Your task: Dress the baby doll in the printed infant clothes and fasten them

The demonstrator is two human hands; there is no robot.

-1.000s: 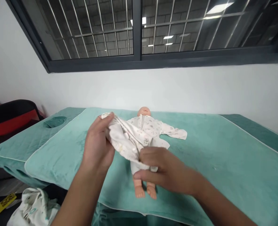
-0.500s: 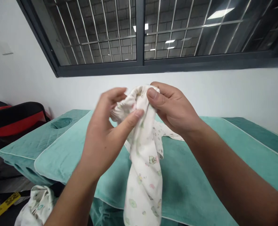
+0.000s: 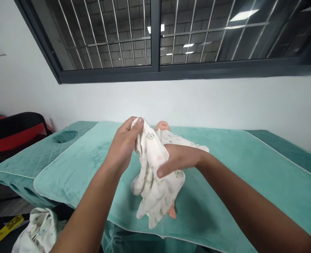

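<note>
White baby pants [image 3: 151, 196] with small green and pink prints hang in folds above the bed. At their upper edge, my left hand [image 3: 122, 144] pinches the cloth between thumb and fingers. My right hand [image 3: 180, 159] is at the right side of the pants, its thumb in front and its fingers hidden behind the cloth. Beyond them a baby doll [image 3: 162, 125] lies on the bed, dressed in a white printed top [image 3: 189, 141]. One bare foot of the doll [image 3: 172, 212] shows below the pants; the middle of its body is covered from view.
A teal padded bed [image 3: 224, 175] with a round hole at its left end stands against the white wall, under a barred window [image 3: 155, 72]. Another white printed cloth [image 3: 38, 228] lies low at the left, beside a yellow strip [image 3: 5, 230]. Black-and-red chairs [image 3: 15, 133] stand far left.
Both hands have come down with the pants, which now hang bunched instead of as one long leg. My right hand has left the elastic edge for lower cloth. The doll's head and foot now show.
</note>
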